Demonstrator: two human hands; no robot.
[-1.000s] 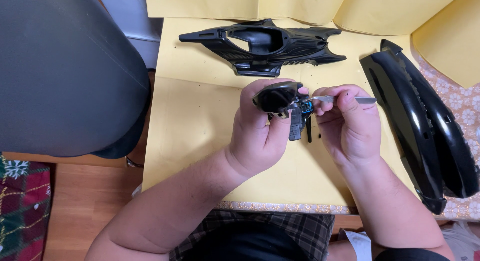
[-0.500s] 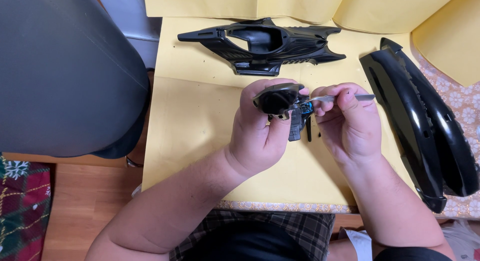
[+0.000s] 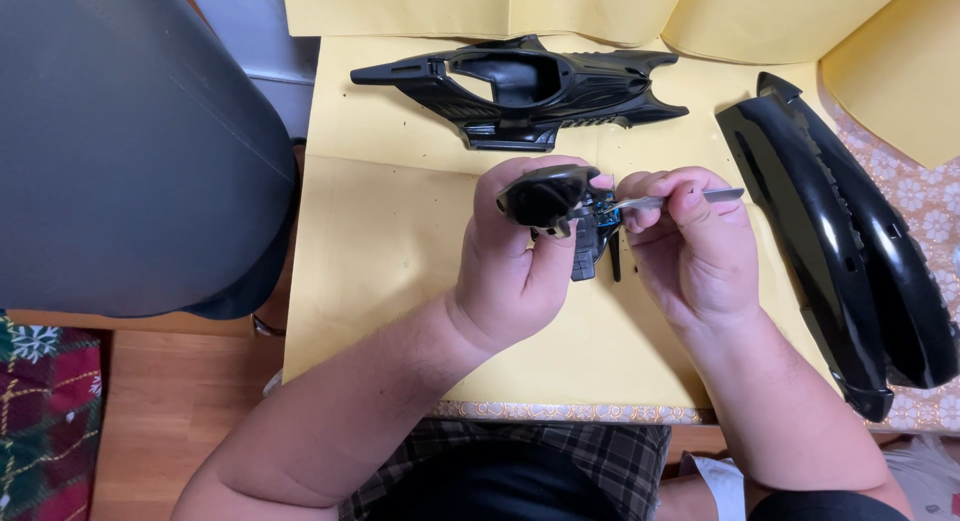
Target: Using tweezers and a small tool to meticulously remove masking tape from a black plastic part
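We hold a small black part (image 3: 548,196) in our left hand (image 3: 520,256), the fingers curled shut around it so that its rounded, dark cap faces up toward the camera. Below the cap a bit of blue (image 3: 607,218) shows, and black prongs (image 3: 598,256) hang down from it toward 6 o'clock, between our two hands.

Our right hand (image 3: 695,251) sits just at 3 o'clock of the left, closed in a pinch on a thin metal tool (image 3: 690,197). The tool lies nearly level, its far end pointing to 3 o'clock and its near end meeting the small part at the blue spot. We cannot tell how deep the tip goes in, since our fingers cover it.

Both hands hover over a yellow paper sheet (image 3: 390,261) spread on the table. At 12 o'clock from the hands lies a long black plastic shell (image 3: 520,91) with an open hollow in its middle, resting flat on the paper. At 3 o'clock, well apart from the right hand, lie two long curved glossy black panels (image 3: 840,221), side by side and touching, running from 12 toward 5 o'clock.

At 9 o'clock, off the paper, a large dark rounded seat back (image 3: 120,151) fills the corner of the view.
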